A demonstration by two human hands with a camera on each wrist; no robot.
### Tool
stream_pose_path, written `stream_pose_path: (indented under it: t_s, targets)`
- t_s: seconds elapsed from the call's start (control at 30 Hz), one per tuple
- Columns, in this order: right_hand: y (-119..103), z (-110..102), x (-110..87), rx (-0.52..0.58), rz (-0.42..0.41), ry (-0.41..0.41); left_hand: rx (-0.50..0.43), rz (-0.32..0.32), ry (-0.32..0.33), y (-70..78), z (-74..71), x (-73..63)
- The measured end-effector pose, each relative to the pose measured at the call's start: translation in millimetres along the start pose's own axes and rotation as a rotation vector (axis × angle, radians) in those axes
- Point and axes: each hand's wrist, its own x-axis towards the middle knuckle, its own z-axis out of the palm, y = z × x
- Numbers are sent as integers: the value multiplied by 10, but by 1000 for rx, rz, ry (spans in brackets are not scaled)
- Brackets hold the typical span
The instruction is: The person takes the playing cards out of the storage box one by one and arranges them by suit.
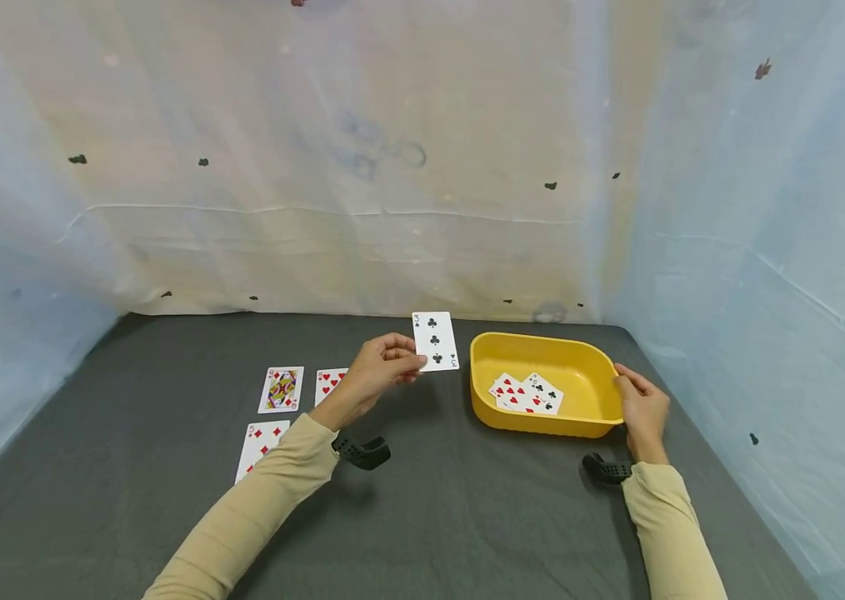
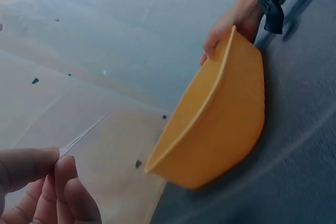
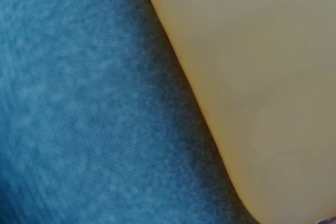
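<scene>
My left hand [image 1: 377,373] pinches a three of clubs playing card [image 1: 435,342] between thumb and fingers, face up above the cloth, just left of the yellow basin [image 1: 535,425]. In the left wrist view the card [image 2: 86,135] shows almost edge-on. My right hand [image 1: 646,412] grips the basin's right rim, thumb at the inner side. Inside lie several overlapping cards, among them a hearts card [image 1: 508,389] and a clubs card [image 1: 547,393]. Only the basin's wall [image 3: 262,87] fills much of the right wrist view; the right hand's grip is not shown there.
Left of the left hand, a queen of diamonds [image 1: 281,390], a hearts card [image 1: 328,382] and a five of diamonds [image 1: 261,442] lie face up on the dark cloth [image 1: 467,517]. The left arm partly covers the latter two. Pale sheeting [image 1: 332,250] rises behind the table.
</scene>
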Motion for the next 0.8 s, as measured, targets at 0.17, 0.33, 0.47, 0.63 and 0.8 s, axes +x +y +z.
stream_pose_path:
  t_s: [0.17,0.33,0.47,0.63,0.8]
  targets:
    - [-3,5,-7,28,11,-3,-1,-7,13,-53,-138,-44]
    - [-4,1,-6,3,15,-3,20,-31,31,-101,-220,-66]
    - [-4,-4,-1,-4,20,-10,15,-53,46,-155,-264,-61]
    - [0,-7,-3,14,19,-10,18,-65,71,-229,-329,-56]
    - [2,-12,-3,20,13,-17,69,-114,101,-295,-399,-80]
